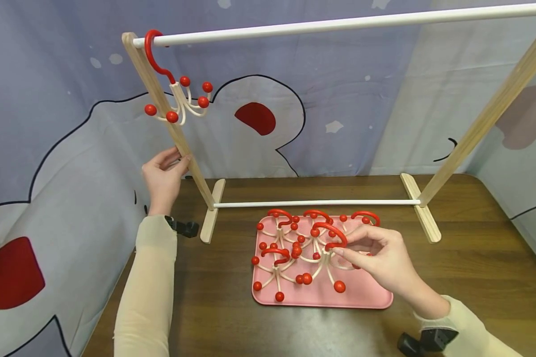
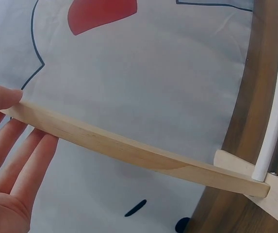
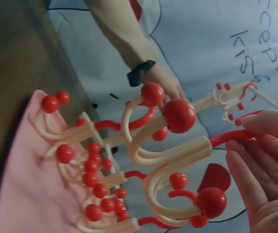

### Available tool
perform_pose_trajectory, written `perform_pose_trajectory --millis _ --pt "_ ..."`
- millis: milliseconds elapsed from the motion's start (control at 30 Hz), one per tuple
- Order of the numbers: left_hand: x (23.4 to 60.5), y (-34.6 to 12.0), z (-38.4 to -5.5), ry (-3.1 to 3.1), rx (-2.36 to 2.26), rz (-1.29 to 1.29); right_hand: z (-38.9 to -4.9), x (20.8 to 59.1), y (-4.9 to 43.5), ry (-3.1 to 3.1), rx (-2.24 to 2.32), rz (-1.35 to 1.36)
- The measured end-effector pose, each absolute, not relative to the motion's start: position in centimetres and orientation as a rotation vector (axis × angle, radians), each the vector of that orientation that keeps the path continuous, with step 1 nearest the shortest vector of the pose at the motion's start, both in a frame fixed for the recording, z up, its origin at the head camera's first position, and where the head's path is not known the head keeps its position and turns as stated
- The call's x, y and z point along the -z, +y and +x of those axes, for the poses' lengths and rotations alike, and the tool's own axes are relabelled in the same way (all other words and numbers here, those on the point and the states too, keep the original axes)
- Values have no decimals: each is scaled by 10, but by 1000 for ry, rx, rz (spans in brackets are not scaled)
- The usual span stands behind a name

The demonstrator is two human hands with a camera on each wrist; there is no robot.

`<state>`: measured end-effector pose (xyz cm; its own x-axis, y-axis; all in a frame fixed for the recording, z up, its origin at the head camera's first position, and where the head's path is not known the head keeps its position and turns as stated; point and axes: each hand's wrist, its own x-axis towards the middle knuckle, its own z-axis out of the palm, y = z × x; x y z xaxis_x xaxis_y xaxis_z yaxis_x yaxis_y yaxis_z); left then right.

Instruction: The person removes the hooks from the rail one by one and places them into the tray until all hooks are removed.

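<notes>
In the head view my right hand (image 1: pixel 384 255) pinches the red hook of a multi-arm hanger (image 1: pixel 325 259) between thumb and fingers. Its cream arms end in red balls, close above the pink tray (image 1: pixel 362 293); the right wrist view shows this hanger (image 3: pixel 177 154) raised clear of the others. My left hand (image 1: pixel 163 176) grips the rack's left wooden post (image 1: pixel 198 179), thumb on one side and fingers on the other in the left wrist view. Above it, a similar hanger (image 1: pixel 177 93) hangs by its red hook at the left end of the white top rod (image 1: pixel 295 29).
Several more hangers, one a front-left hanger (image 1: pixel 276 270), crowd the tray with overlapping arms. The rack's lower white rod (image 1: pixel 317 203) runs behind the tray, between wooden feet such as the right foot (image 1: pixel 422 210). A printed curtain (image 1: pixel 339 99) encloses the brown table (image 1: pixel 214 297).
</notes>
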<state>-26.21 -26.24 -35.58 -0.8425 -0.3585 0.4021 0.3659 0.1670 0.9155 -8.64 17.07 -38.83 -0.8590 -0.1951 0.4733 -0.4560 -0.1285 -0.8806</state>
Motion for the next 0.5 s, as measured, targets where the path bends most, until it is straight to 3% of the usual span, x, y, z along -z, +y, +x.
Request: perform_pose_trajectory --millis 500 --pt "356 -262 -261 -1906 1732 -12 -85 421 172 -2220 -1991 466"
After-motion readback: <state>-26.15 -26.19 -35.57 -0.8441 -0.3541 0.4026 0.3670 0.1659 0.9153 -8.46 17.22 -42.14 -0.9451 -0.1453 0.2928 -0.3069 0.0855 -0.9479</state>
